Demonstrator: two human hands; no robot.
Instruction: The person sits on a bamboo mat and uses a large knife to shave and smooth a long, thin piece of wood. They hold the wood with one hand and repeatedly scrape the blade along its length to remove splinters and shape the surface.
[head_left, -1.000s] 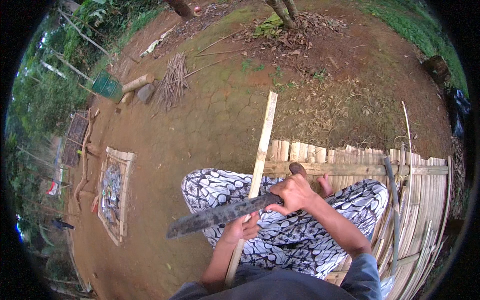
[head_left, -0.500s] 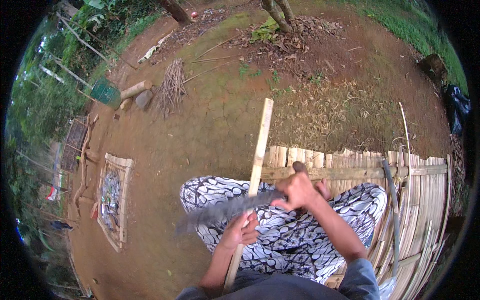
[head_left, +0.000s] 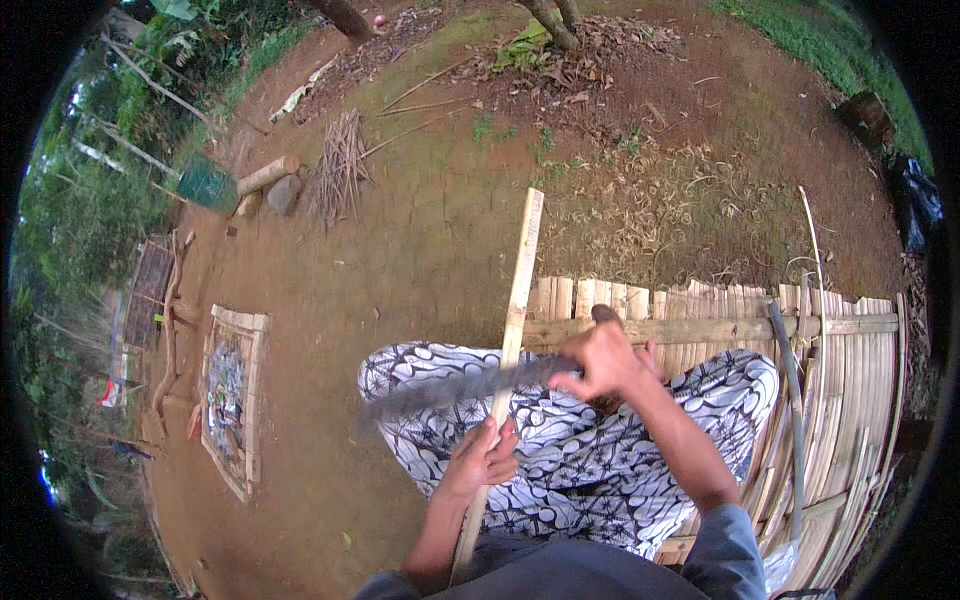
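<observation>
Pale wood makes up the long strip (head_left: 524, 262) slanting up from your lap, and the big knife (head_left: 440, 396) crosses it just above your left hand (head_left: 480, 464). The likeliest trouble is a cut: should the blade skid down the strip toward you, it could catch your left thumb and fingers. A stroke running past the strip could also nick the patterned cloth (head_left: 590, 500) and the leg under it, since the blade reaches across your lap. The strip might twist, too, if your hold slackened, because its upper end has nothing bracing it. It runs through your left hand, whose fingers curl around it, with its lower end beside your dark shirt (head_left: 560, 572). Your right hand (head_left: 600, 357) is wrapped around the knife's handle, to the right of the strip and apart from it. The blade is blurred, so its sharp edge cannot be told.
</observation>
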